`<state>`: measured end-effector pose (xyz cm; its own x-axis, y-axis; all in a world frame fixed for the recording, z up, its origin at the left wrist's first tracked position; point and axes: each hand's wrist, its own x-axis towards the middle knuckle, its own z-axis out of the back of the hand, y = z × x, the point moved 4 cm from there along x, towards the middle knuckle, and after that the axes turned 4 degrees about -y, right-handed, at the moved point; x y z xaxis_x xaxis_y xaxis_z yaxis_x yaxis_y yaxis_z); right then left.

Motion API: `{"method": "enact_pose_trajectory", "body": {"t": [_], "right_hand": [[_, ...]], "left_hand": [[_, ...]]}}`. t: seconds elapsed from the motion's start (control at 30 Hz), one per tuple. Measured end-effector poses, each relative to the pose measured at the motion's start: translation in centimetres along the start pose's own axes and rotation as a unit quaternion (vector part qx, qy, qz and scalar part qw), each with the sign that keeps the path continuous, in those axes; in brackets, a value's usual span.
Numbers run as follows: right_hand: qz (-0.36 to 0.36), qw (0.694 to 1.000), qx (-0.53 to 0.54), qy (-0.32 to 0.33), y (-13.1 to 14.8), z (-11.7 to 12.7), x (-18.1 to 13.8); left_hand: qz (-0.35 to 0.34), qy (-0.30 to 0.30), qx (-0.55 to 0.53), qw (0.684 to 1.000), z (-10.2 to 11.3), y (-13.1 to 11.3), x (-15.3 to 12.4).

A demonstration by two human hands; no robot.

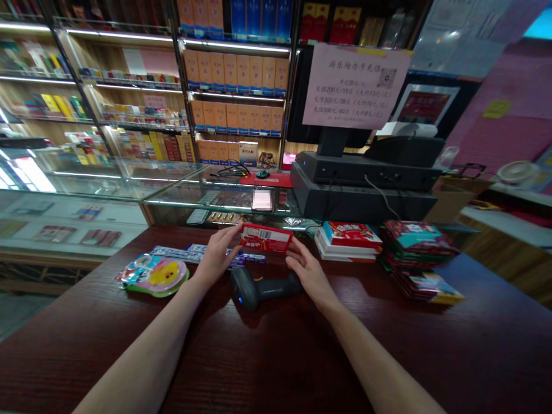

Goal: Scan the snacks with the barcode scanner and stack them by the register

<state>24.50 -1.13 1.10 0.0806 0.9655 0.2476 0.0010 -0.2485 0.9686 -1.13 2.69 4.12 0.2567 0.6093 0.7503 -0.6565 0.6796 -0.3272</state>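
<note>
Between my two hands a red snack box (266,238) stands on its edge, its barcode side facing me. My left hand (218,253) pinches the box's left end between thumb and fingers. At the right end, my right hand (308,270) grips it with fingertips and thumb. A black barcode scanner (263,288) lies on the counter just below the box, its handle end partly behind my right hand. Behind my left hand lie several thin blue-and-purple packs (172,253). A colourful toy-like package (153,275) with a yellow chick face rests to the left.
On the right stand stacked red-and-white boxes (348,238) and a pile of dark red packets (418,244). A cash register with a monitor (340,138) sits behind them on the glass display case (172,198). Shelves of boxed goods (235,72) line the back. The dark wooden counter (241,362) spreads below.
</note>
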Motion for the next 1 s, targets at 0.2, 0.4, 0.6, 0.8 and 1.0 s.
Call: {"method": "enact_pose_trajectory", "body": {"t": [0.2, 0.4, 0.6, 0.8, 1.0], "right_hand": [[0.008, 1.000, -0.001, -0.003, 1.0, 0.1, -0.1], [0.017, 0.999, 0.008, -0.036, 1.6, 0.0, -0.4], [0.023, 0.994, 0.008, -0.109, 1.1, 0.5, -0.2], [0.052, 0.991, 0.063, -0.108, 0.9, 0.7, 0.1], [0.130, 0.990, -0.007, -0.055, 1.1, 1.0, 0.0]], "left_hand": [[0.100, -0.004, -0.140, 0.985, 0.1, -0.4, 0.3], [0.219, -0.045, -0.313, 0.923, -0.3, -0.5, 0.5], [0.283, -0.048, -0.297, 0.911, -0.9, -0.5, 0.4], [0.288, -0.015, -0.385, 0.877, -1.7, -0.7, 0.2], [0.285, 0.011, -0.430, 0.857, -1.5, -0.6, 0.3]]}}
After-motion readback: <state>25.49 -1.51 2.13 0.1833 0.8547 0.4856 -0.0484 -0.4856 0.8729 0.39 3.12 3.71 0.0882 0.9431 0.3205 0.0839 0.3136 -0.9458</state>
